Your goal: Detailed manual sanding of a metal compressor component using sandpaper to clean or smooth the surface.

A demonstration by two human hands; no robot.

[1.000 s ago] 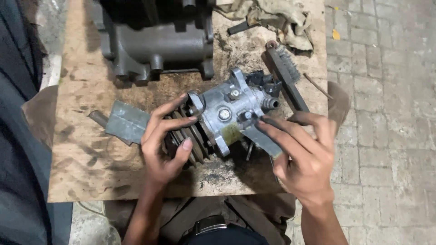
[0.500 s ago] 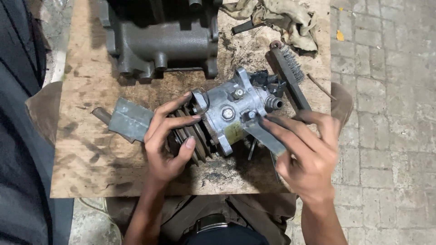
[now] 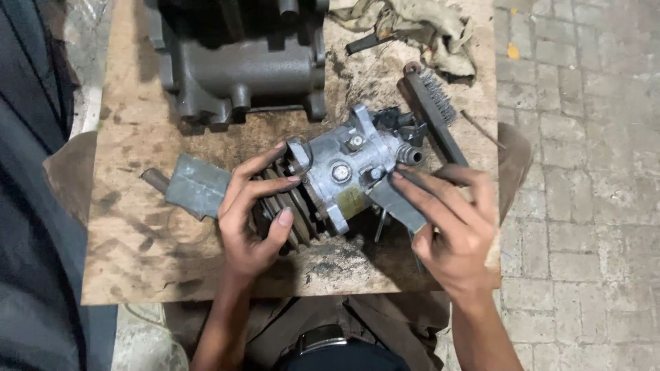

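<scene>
A grey metal compressor-like unit (image 3: 347, 168) with a grooved dark pulley (image 3: 282, 206) at its left end lies on a stained wooden board (image 3: 137, 233). My left hand (image 3: 251, 216) wraps the pulley end, fingers spread over the grooves, thumb below. My right hand (image 3: 450, 227) holds a flat grey piece of abrasive sheet (image 3: 399, 203) pressed against the right side of the unit's body, fingers flat on top of it.
A large dark cast-metal housing (image 3: 240, 65) stands at the board's far side. A wire brush (image 3: 433, 113) and a dirty rag (image 3: 419, 27) lie at the far right. A grey metal block with a stub (image 3: 196, 185) lies left. Paved floor (image 3: 584, 206) is to the right.
My right hand has shifted slightly along the unit's side with the abrasive sheet. My left hand keeps its hold on the pulley. The view has drifted a little.
</scene>
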